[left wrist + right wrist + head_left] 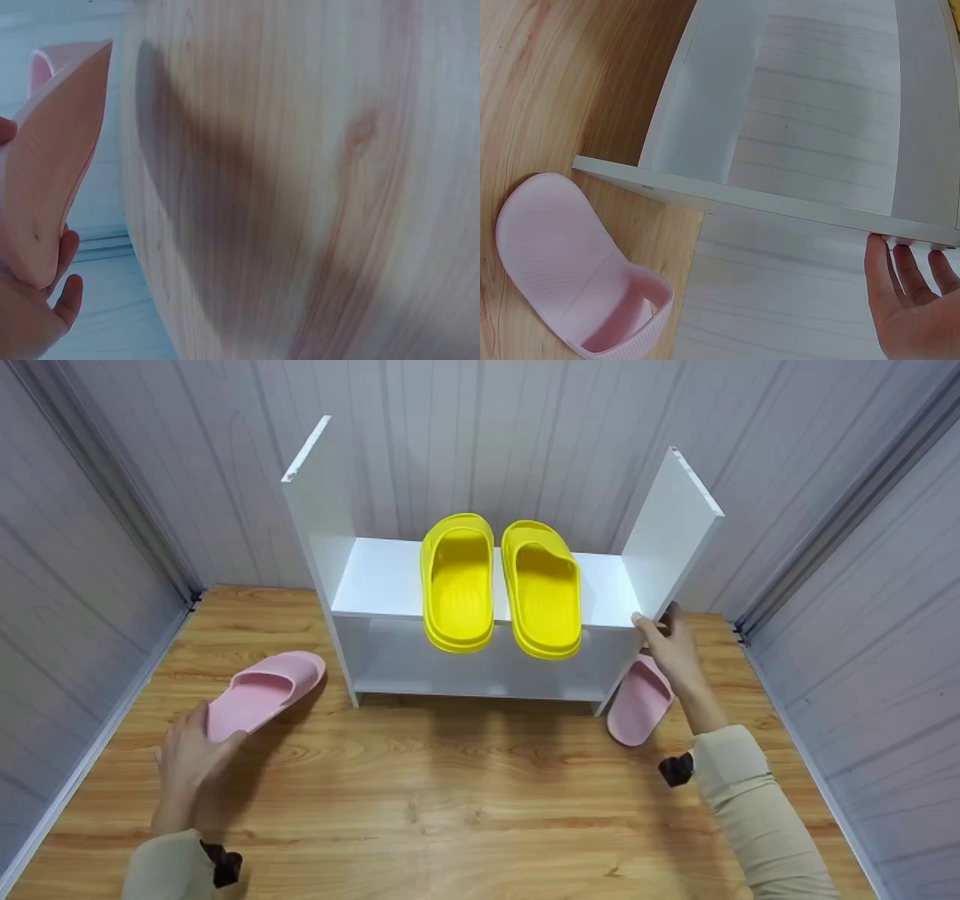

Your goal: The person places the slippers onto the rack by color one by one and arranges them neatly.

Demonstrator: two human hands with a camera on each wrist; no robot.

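My left hand (191, 750) grips a pink slipper (259, 694) by its heel end, at the left. In the left wrist view its sole (56, 142) is tilted, and a shadow falls on the floor apart from it. At the right, my right hand (671, 652) holds the front edge of the white shoe rack's (480, 690) right side panel, fingers on its outer face (911, 277). A second pink slipper (637, 701) lies on the floor beside that panel, below the hand. Two yellow slippers (459, 585) sit side by side on the rack's upper shelf, heels overhanging its front edge.
Wood-patterned floor (450, 810) spreads in front of the rack. A pale ribbed wall (495, 442) stands behind it, with further walls at the left (67, 585) and right (870, 660). The rack's side panels rise above the upper shelf.
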